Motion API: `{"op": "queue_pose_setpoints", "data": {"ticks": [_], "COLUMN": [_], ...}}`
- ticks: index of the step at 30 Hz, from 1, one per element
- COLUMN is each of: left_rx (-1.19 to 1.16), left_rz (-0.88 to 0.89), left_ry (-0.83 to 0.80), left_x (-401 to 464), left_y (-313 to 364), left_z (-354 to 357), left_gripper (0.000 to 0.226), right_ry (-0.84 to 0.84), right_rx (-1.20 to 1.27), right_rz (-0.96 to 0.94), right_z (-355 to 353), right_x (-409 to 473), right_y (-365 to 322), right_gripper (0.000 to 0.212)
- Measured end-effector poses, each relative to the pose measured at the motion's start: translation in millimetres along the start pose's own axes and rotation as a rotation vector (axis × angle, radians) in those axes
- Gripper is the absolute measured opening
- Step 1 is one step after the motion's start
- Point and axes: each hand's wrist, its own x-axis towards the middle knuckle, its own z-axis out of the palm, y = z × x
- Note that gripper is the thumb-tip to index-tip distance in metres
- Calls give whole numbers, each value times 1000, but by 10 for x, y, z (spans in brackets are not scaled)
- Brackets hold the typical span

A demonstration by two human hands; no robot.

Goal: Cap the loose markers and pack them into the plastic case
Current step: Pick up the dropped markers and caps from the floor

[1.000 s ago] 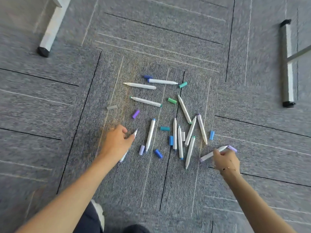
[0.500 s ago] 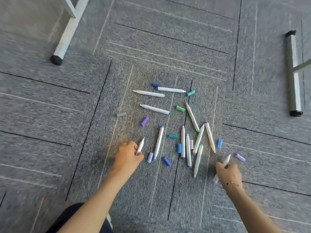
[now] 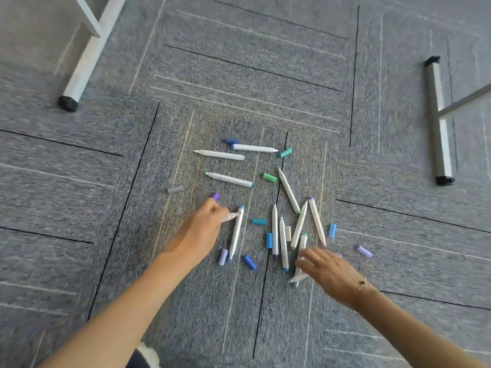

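Grey carpet (image 3: 239, 62) with thin dark and pale lines fills the view. A white furniture leg (image 3: 87, 57) with a black foot slants at the far left, and a grey metal leg (image 3: 438, 123) with black end caps lies at the far right.

In the middle the loose markers (image 3: 281, 235) are scattered, white barrels at mixed angles, most bunched just right of centre and three lying crosswise farther off. Small caps are strewn among and around them: a grey cap (image 3: 175, 189) out at the left, a green cap (image 3: 269, 177), a teal cap (image 3: 259, 221), a dark blue cap (image 3: 249, 262) nearer, and a lilac cap (image 3: 364, 251) apart at the right.

The left hand (image 3: 202, 229) has its fingers curled round a white marker (image 3: 230, 217), whose tip pokes out to the right; its fingertip reaches a purple cap (image 3: 214, 196). The right hand (image 3: 329, 272) is blurred, fingers spread and fairly straight over the near end of the bunch, a marker partly beneath it; whether it grips anything I cannot tell.
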Motion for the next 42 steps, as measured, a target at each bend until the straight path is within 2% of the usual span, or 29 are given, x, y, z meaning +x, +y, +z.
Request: {"op": "queue_pose_setpoints", "data": {"ticks": [2, 5, 8, 13, 18, 23, 26, 27, 29, 31, 33, 35, 38, 42], "left_rx": [-4, -85, -94, -52, -201, -299, -217, -184, -94, 49, 190, 271, 293, 390], "left_rz": [-44, -197, -278, -306, -261, -259, -308, -289, -142, 62, 166, 174, 172, 178], "left_ry": [3, 60, 57, 34, 40, 60, 80, 99, 100, -44, -196, -228, -216, -157], "left_x": [105, 186, 204, 169, 205, 260, 261, 241, 193, 176, 182, 208, 239, 256], "left_y": [97, 245, 255, 255, 260, 223, 150, 142, 122, 96, 76, 54, 15, 3], "left_z": [53, 182, 331, 414, 323, 153, 151, 137, 83, 49, 65, 116, 187, 180], "left_gripper": [7, 16, 21, 17, 16, 17, 23, 21, 24, 40, 43, 36, 25, 27], "right_ry": [-37, -18, -10, 61, 93, 139, 179, 211, 272, 326, 294, 233, 307, 343], "right_rx": [-43, -94, -97, -74, -57, -60, -58, -66, -65, -7, 149, 321, 466, 588], "right_rz": [-78, -132, -142, -105, -80, 26, 72, 82, 132, 233, 416, 581, 662, 794], "right_z": [35, 46, 74, 103, 140, 125, 109, 94, 63, 41, -66, -158, -231, -328], "right_x": [3, 34, 33, 77, 41, -34, -37, -24, 10, 58, 116, 170, 266, 406], "right_y": [52, 82, 97, 36, 16, 111, 166, 174, 187, 211, 230, 276, 360, 465], "right_gripper": [48, 49, 54, 50, 47, 66, 62, 57, 42, 27, 13, 13, 13, 21]}}
